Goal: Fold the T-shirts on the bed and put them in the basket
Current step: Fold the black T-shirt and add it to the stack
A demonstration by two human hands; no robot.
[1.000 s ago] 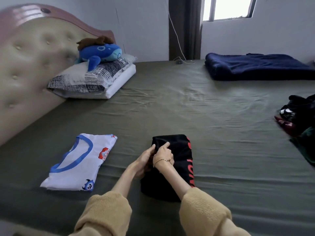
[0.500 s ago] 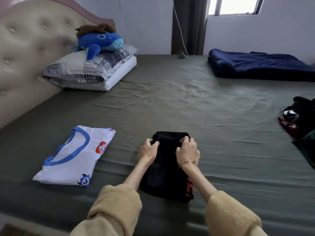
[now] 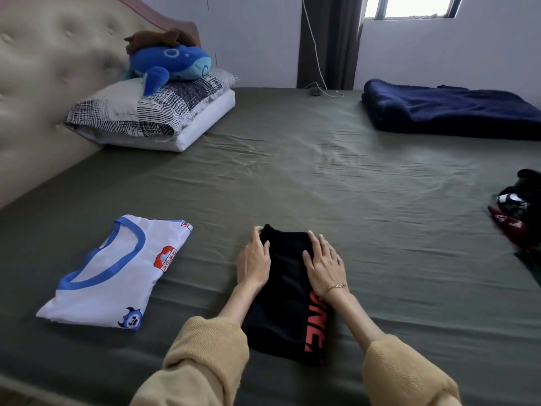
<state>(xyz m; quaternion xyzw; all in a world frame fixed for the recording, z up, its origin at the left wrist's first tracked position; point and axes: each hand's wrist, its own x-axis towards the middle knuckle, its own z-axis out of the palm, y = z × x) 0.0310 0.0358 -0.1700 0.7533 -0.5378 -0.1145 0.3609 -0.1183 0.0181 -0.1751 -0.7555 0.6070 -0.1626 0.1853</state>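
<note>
A folded black T-shirt (image 3: 285,300) with red lettering lies on the green bed sheet (image 3: 380,230) in front of me. My left hand (image 3: 253,259) rests on the shirt's far left corner, fingers curled over its edge. My right hand (image 3: 323,260) lies flat on the shirt's right side with fingers straight, a thin bracelet on the wrist. To the left lies a folded white T-shirt (image 3: 117,272) with a blue collar. A heap of unfolded dark clothes (image 3: 519,210) sits at the right edge. No basket is in view.
Stacked pillows (image 3: 158,115) with a blue plush whale (image 3: 169,64) stand at the padded headboard (image 3: 44,83), far left. A folded navy blanket (image 3: 450,109) lies at the far right. A cable (image 3: 317,90) trails on the bed's far edge under the window.
My hands have spread apart from the shirt's middle to its far corners. The right hand has gone from gripping the top edge to lying flat on the shirt.
</note>
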